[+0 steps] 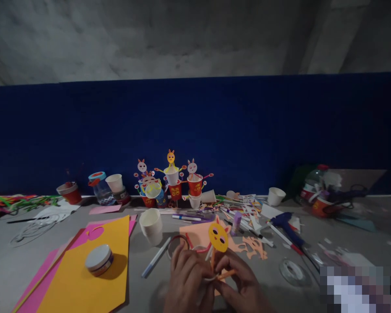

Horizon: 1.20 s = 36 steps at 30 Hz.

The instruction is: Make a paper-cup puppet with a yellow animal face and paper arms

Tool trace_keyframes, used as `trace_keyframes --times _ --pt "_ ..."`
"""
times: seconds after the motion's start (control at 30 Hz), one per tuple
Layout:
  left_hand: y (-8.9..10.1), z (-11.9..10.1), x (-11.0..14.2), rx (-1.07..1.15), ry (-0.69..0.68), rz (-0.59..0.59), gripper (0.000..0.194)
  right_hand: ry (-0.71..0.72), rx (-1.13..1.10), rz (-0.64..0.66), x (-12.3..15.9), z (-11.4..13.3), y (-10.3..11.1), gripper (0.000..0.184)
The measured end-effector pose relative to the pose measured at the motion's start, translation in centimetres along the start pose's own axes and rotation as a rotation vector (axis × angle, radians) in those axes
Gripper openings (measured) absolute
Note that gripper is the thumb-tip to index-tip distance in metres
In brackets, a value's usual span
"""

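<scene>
Your right hand point(240, 281) pinches a slim orange strip point(227, 274), a round yellow paper rabbit face point(218, 237) upright just beyond, your left hand point(185, 278)'s grip unclear.

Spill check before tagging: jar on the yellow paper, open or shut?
Shut: the jar has its white lid sitting over the top.
</scene>
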State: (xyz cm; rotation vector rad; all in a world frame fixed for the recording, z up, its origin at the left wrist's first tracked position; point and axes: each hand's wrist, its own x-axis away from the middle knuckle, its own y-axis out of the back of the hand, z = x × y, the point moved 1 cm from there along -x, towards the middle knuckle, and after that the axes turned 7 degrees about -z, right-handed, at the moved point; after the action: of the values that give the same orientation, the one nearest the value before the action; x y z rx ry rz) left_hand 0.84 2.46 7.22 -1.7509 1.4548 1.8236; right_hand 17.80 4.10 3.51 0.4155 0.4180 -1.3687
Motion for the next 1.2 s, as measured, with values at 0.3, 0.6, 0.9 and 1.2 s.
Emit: trace_keyframes --times 0.3,0.6,0.9,1.2 --pt "0.9 1.0 1.2 -0.02 -0.012 0.084 0.027 -0.063 -0.031 0.086 -0.6 1.3 -0.6 0.012" --pt "0.7 0.7 1.1 -0.079 -0.054 0.068 0.025 0.005 0.002 0.041 -0.2 1.1 -0.4 0.01" --pt "0.5 0.5 0.5 -0.042 -0.061 0.028 0.026 0.055 0.056 0.024 -0.4 2.1 -0.5 0.009" --pt "1.0 0.1 -0.5 0.014 -0.064 0.026 0.024 0.057 0.082 0.116 0.0 1.1 0.3 0.01"
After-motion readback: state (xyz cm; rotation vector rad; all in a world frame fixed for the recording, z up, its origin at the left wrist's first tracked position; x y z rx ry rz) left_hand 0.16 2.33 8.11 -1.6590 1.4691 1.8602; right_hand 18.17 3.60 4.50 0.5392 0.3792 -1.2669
